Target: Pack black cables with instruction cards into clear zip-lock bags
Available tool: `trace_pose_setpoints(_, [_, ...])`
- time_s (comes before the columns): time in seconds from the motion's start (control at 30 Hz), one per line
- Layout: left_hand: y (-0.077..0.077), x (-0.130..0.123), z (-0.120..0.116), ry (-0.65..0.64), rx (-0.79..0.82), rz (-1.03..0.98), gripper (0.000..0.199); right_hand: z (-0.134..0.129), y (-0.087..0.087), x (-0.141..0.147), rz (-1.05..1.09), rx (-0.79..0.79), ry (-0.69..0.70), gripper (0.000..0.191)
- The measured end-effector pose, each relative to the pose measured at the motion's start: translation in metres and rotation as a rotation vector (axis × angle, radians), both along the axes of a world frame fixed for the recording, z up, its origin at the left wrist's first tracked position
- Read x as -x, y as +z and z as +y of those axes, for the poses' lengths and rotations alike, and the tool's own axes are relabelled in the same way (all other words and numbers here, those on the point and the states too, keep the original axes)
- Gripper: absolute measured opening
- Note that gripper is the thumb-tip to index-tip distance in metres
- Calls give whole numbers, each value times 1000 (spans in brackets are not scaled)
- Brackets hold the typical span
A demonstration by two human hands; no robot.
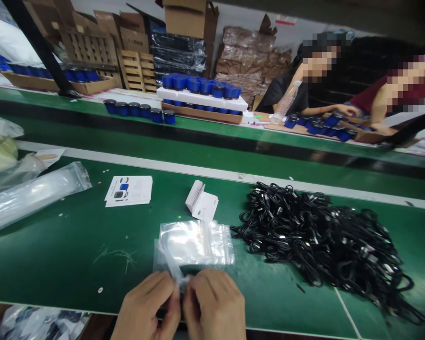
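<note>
My left hand (149,304) and my right hand (215,302) meet at the table's front edge, fingers pinched. Between them is a clear plastic bag (176,271), its upper part sticking up past my fingertips; whatever may be inside is hidden. Just beyond lies a stack of clear zip bags (187,241). Folded white leaflets (204,204) sit behind that stack. Farther left is a pile of printed cards (129,191) showing product pictures. A large heap of black cables (315,241) with metal plugs spreads to the right of my right hand.
Long plastic packs (35,196) lie at the left. Below the front edge, a box holds filled bags (38,323). Across the green bench (74,250) stand blue jar-like items (140,110) and loaded trays (201,112). Two people (286,94) work at the far right.
</note>
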State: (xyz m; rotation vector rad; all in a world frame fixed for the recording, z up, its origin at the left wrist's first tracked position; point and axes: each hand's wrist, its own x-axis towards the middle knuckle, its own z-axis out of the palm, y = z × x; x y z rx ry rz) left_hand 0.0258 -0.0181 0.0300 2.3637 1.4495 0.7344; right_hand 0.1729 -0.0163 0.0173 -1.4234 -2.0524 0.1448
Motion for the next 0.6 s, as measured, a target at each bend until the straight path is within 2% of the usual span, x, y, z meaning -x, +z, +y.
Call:
trace_pose_setpoints(0.07, [0,1,-1,18,-43,10,25,5,6,-4,58,43,-73,24])
trace_pose_setpoints(0.1, [0,2,-2,31,-50,7,25,8,11,-7,109,125,-66,24])
trace_pose_setpoints(0.23, [-2,8,3,94,41,-77,25,38,35,-23,426,653,113,12])
trace_pose_setpoints(0.33, [-7,10,8,112,75,-162,26,82,41,-30,547,710,28,25])
trace_pose_setpoints(0.47, [-17,8,11,111,-5,-191,29,140,31,-27,526,786,17,41])
trace_pose_setpoints(0.6, [-22,8,11,111,-54,-180,29,163,26,-22,482,801,1,42])
